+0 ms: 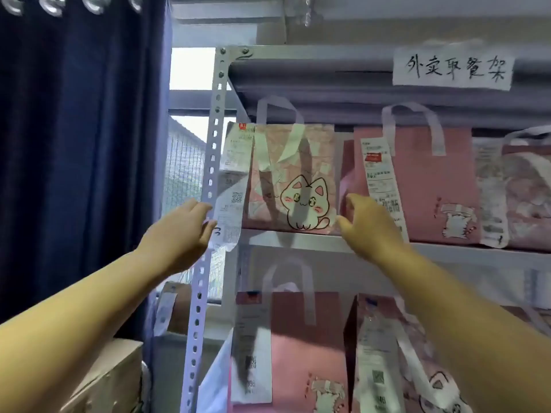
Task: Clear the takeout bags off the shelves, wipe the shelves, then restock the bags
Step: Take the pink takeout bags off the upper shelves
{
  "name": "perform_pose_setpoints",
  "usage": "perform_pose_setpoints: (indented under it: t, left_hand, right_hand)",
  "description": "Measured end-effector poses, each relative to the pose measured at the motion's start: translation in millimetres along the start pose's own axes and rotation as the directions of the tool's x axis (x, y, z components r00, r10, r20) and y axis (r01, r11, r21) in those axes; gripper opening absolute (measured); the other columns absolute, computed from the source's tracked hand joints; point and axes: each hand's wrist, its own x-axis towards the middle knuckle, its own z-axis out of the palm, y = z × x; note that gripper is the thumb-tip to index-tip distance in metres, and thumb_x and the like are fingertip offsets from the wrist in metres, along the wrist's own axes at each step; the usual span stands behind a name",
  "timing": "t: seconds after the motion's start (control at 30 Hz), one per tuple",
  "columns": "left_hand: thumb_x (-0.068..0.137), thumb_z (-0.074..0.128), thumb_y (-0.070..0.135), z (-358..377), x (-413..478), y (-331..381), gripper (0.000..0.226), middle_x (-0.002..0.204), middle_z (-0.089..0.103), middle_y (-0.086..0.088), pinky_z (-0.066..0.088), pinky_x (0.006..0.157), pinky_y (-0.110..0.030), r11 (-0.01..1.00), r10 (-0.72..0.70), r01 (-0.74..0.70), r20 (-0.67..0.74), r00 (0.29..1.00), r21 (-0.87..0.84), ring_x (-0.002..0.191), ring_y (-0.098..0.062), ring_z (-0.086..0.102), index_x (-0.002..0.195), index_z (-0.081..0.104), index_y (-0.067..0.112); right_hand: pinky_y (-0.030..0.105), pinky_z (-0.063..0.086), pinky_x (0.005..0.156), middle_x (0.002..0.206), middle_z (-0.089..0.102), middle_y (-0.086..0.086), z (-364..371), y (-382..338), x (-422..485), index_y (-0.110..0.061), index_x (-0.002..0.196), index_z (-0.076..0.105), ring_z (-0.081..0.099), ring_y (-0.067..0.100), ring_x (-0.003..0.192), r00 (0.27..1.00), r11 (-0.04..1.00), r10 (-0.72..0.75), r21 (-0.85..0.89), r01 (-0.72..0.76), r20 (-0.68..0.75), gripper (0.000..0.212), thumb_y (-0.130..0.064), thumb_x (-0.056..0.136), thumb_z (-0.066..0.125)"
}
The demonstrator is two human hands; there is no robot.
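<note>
Cat-print bag (298,180) stands upright at the left end of the shelf (298,238), with a pink bag (432,189) just beside it on the right. My left grip (180,229) is wide, fingers loosely bent, at the long receipt (229,210) hanging by the perforated post (213,144). My right grip (369,231) is wide, fingers spread at the bag's lower right corner. Contact unclear; neither holds anything.

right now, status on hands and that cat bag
Left hand open by hanging receipt; right hand open at bag's right edge. Cat bag upright on upper shelf, not yet lifted. Shelf post crowds left hand.
</note>
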Motion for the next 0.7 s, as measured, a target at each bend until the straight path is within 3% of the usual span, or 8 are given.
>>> perform_pose_setpoints:
  t: [0.1, 0.2, 0.3, 0.37, 0.53, 0.7]
  left_hand:
    - [0.097, 0.039, 0.030, 15, 23, -8, 0.040, 0.126, 0.049, -0.012, 0.041, 0.095, -0.042, 0.995, -0.006, 0.003, -0.029, 1.000, -0.097, 0.115, -0.031, 0.050, 0.130, 0.045, 0.010]
    - [0.097, 0.039, 0.028, 25, 41, -10, 0.034, 0.122, 0.049, -0.014, 0.042, 0.092, -0.044, 0.992, -0.051, 0.053, 0.028, 0.998, -0.115, 0.110, -0.034, 0.051, 0.124, 0.048, 0.009]
    - [0.096, 0.040, 0.025, 30, 52, -12, 0.018, 0.100, 0.050, -0.012, 0.040, 0.077, -0.039, 0.985, -0.052, 0.052, 0.003, 0.999, -0.166, 0.096, -0.034, 0.052, 0.091, 0.054, 0.014]
    - [0.095, 0.041, 0.022, 30, 55, -13, 0.024, 0.088, 0.050, -0.010, 0.034, 0.067, -0.035, 0.973, -0.062, 0.054, -0.029, 0.998, -0.222, 0.086, -0.034, 0.052, 0.072, 0.046, 0.018]
    - [0.095, 0.048, 0.020, 26, 54, -15, 0.021, 0.096, 0.064, -0.008, 0.040, 0.074, -0.032, 0.945, -0.018, -0.019, -0.110, 0.994, -0.325, 0.086, -0.023, 0.057, 0.100, 0.064, 0.007]
    - [0.093, 0.053, 0.022, 29, 51, -20, 0.023, 0.102, 0.064, -0.006, 0.045, 0.081, -0.033, 0.925, 0.010, -0.061, -0.138, 0.990, -0.374, 0.087, -0.024, 0.062, 0.110, 0.063, 0.010]
  right_hand:
    - [0.043, 0.048, 0.082, 0.108, 0.059, 0.011, 13, -1, 20, -0.005, 0.110, 0.054, 0.055, 0.028, 0.094, 0.998, 0.998, 0.060, -0.021, -0.060, 0.003, 0.028, -0.026, 0.092, 0.051]
    - [0.039, 0.048, 0.082, 0.110, 0.062, 0.016, 26, -2, 34, -0.004, 0.113, 0.053, 0.058, 0.033, 0.097, 0.987, 0.989, 0.145, -0.022, -0.143, 0.070, 0.030, -0.025, 0.092, 0.052]
    - [0.037, 0.047, 0.083, 0.114, 0.062, 0.018, 35, -2, 44, -0.004, 0.113, 0.056, 0.058, 0.035, 0.101, 0.986, 0.987, 0.157, -0.028, -0.156, 0.062, 0.030, -0.023, 0.090, 0.056]
    - [0.035, 0.044, 0.080, 0.114, 0.062, 0.018, 39, 0, 48, -0.003, 0.110, 0.058, 0.057, 0.035, 0.101, 0.987, 0.988, 0.153, -0.019, -0.152, 0.049, 0.028, -0.023, 0.090, 0.058]
    - [0.028, 0.040, 0.073, 0.108, 0.067, 0.014, 38, 4, 48, -0.005, 0.101, 0.066, 0.061, 0.033, 0.096, 0.994, 0.993, 0.111, 0.050, -0.110, -0.018, 0.019, -0.017, 0.086, 0.064]
    - [0.040, 0.051, 0.079, 0.104, 0.069, 0.016, 39, 11, 43, -0.003, 0.101, 0.066, 0.061, 0.035, 0.093, 0.992, 0.997, 0.066, 0.043, -0.062, -0.111, 0.021, -0.018, 0.086, 0.064]
